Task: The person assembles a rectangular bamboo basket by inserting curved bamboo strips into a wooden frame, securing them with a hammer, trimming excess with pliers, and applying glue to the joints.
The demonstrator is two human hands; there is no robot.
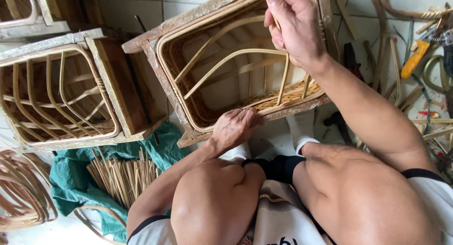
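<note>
A rattan basket frame (222,65) sits inside a worn wooden mould (160,70), tilted toward me between my knees. My left hand (233,127) rests flat on the near rim of the basket, fingers pressing the woven strip along the edge. My right hand (292,25) is raised over the far side, fingers closed on a thin rattan strand (270,4) that runs up out of view. Curved cane ribs (226,56) cross the inside of the basket.
A second rattan frame in a wooden mould (56,94) stands at the left. A bundle of cut cane sticks (122,176) lies on a green cloth (71,179). Looped cane (19,188) lies far left; tools and an orange-handled cutter (415,58) lie at the right.
</note>
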